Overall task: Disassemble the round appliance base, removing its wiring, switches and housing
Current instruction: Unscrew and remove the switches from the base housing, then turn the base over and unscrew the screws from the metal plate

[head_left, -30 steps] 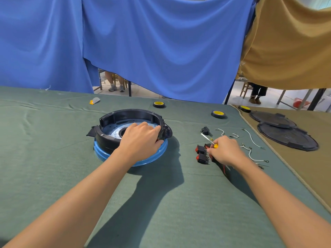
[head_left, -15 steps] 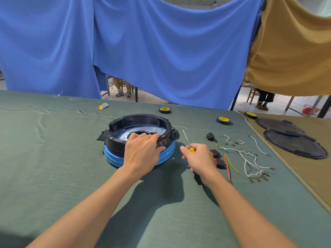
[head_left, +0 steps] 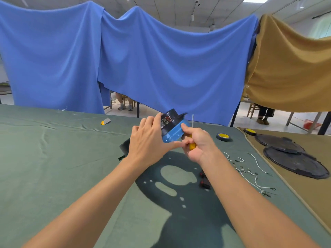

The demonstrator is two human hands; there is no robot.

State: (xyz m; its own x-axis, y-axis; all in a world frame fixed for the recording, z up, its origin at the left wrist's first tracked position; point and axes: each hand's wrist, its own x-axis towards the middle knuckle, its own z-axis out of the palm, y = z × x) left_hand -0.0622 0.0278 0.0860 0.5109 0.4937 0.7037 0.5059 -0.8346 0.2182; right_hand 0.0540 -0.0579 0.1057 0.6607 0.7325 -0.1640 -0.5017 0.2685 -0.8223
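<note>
The round appliance base (head_left: 172, 129), black housing on a blue ring, is lifted off the green table and tilted on edge. My left hand (head_left: 148, 142) grips its near side and hides most of it. My right hand (head_left: 198, 143) holds a yellow-handled screwdriver (head_left: 192, 138) with the shaft pointing up, and its thumb and fingers touch the blue ring. Removed white wires (head_left: 250, 173) and red-and-black switches (head_left: 204, 181) lie on the cloth to the right, partly behind my right forearm.
Two black round covers (head_left: 290, 156) lie on the tan cloth at the right. Yellow-cored tape rolls (head_left: 223, 136) sit behind my right hand. A small grey and yellow part (head_left: 105, 121) lies far left. Blue and tan curtains hang behind the table; a person's legs show under them.
My right hand picked up the screwdriver and moved left to the base. Both hands raised the base off the table and tipped it on edge. The camera tilted upward.
</note>
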